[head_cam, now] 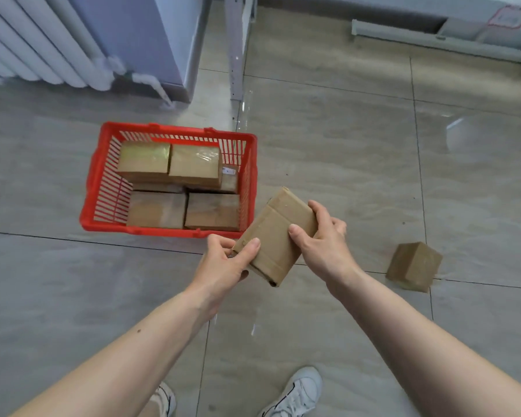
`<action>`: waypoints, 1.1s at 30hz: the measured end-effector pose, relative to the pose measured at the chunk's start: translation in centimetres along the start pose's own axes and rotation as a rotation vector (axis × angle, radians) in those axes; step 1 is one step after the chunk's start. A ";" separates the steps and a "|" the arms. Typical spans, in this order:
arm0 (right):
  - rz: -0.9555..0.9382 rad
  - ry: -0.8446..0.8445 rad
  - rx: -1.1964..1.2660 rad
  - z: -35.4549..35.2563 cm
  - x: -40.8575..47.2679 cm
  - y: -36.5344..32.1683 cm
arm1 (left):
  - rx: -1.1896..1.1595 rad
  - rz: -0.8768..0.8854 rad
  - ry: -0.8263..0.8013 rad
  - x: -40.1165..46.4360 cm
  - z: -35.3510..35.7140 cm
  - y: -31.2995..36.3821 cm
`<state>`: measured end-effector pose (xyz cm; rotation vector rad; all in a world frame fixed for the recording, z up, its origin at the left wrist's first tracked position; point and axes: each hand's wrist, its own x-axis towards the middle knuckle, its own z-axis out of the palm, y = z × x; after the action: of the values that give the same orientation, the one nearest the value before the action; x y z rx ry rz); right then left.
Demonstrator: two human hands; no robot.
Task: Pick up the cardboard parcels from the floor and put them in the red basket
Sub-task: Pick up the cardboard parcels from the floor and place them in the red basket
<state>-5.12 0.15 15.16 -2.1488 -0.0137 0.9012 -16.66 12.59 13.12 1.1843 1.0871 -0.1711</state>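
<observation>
Starting at the far left, a white radiator (39, 46) lines the wall, with a pale grey cabinet (151, 40) just beside it. Below them sits the red basket (103, 182) on the tiled floor (343, 145), and it's already carrying a load: two parcels stacked high at the back (169, 162), two more lying lower at the front (184, 210), and a small one (229, 177) wedged against the right wall. Moving across, the left hand (223, 266) pinches the near corner of a flat cardboard parcel (275, 236), thumb on top, fingers curled beneath. That parcel is up off the floor, tilted, its far end angled away, hovering just beside the basket's front right corner and not yet inside. On to the right hand (322, 239), which grips the parcel's right edge, thumb pressed across the top face, fingers wrapped round the far side. Further right, one cube-shaped parcel (414, 266) rests on the floor, well apart from the basket, tipped slightly on an edge. Down at the bottom edge, two white trainers (298, 392) stand on the tiles. Along the top right runs a pale metal rail (433, 40) at the foot of the wall.
</observation>
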 end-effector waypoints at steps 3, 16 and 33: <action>0.003 0.005 0.024 6.4 -0.2 -3.2 | 0.002 -0.008 0.033 1.3 -6.4 0.4; 0.115 -0.158 0.148 25.8 1.9 -11.5 | -0.064 0.016 0.065 8.5 -24.7 1.5; 0.183 -0.290 -0.005 36.1 15.6 -11.0 | 0.228 -0.037 0.314 22.7 -28.5 -0.6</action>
<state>-12.41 36.25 -2.52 -2.0300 0.0361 1.3150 -22.16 44.59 -3.34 1.4279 1.3920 -0.1430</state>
